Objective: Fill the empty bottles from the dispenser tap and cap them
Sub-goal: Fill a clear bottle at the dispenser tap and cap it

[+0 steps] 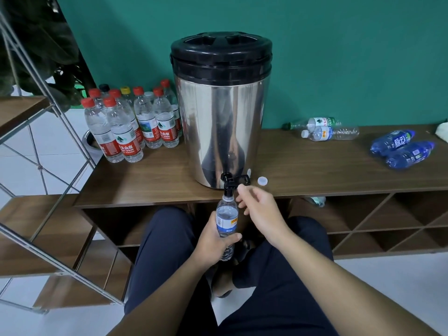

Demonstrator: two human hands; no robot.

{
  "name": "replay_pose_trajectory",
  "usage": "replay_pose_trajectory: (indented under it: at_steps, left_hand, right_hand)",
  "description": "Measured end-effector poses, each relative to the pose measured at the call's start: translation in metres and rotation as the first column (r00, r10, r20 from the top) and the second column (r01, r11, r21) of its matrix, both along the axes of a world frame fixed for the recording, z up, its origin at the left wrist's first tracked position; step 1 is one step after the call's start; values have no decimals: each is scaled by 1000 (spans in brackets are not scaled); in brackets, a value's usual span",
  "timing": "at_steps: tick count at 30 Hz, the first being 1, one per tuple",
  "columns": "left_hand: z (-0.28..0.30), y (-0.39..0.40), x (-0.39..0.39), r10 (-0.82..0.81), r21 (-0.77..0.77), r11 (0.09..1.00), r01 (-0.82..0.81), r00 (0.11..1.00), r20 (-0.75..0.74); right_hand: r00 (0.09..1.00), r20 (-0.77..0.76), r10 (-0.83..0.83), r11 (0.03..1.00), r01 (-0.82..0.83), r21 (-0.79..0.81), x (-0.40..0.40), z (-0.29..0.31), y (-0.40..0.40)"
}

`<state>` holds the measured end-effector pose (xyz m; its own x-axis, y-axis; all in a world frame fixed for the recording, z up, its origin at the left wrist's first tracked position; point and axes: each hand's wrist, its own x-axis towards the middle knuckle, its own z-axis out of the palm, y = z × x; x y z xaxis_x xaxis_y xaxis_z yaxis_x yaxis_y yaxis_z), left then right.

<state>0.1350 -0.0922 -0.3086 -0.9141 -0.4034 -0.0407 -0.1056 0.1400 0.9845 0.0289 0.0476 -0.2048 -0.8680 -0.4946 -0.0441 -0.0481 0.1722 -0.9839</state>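
Tall cylindrical dispenser [219, 132]: mirror-polished metal body, glossy black plastic lid [221, 53]. Long brown tabletop [315, 166]: matt wood-grain. Clear bottle at tap [226, 219]: smooth transparent plastic, glossy label.

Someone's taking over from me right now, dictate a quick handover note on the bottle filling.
Left hand grips the bottle with its mouth up at the tap.
Right hand is open, beside the tap lever, holding nothing.
White cap lies on the shelf right of the dispenser.
Done: capped bottles stand at left.
Left: fill and cap this one, then four bottles lying at right.
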Motion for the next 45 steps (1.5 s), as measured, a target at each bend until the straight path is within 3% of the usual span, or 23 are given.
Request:
replay_pose_trajectory:
  at_steps: [4, 10, 26, 36, 45]
  left_hand:
    - [1, 1, -1, 4, 22, 1000, -3, 1000, -24]
    - [0, 3, -3, 18, -8, 1000, -19, 999, -31]
    - [-8, -1, 10, 56, -42, 998, -54, 996, 62]
    - [2, 3, 15, 75, -46, 996, -74, 997, 23]
    - [8, 5, 17, 82, -79, 994, -80, 996, 19]
  right_hand:
    - [994, -57, 91, 990, -84, 111, 14, -37, 5]
    - [979, -56, 196, 976, -190, 108, 21, -58, 4]
    - [998, -11, 67, 997, -68, -30, 35, -64, -12]
    - [998, -51, 30, 999, -31, -12, 39, -70, -16]
    - [994, -106, 17, 993, -5, 115, 42, -82, -20]
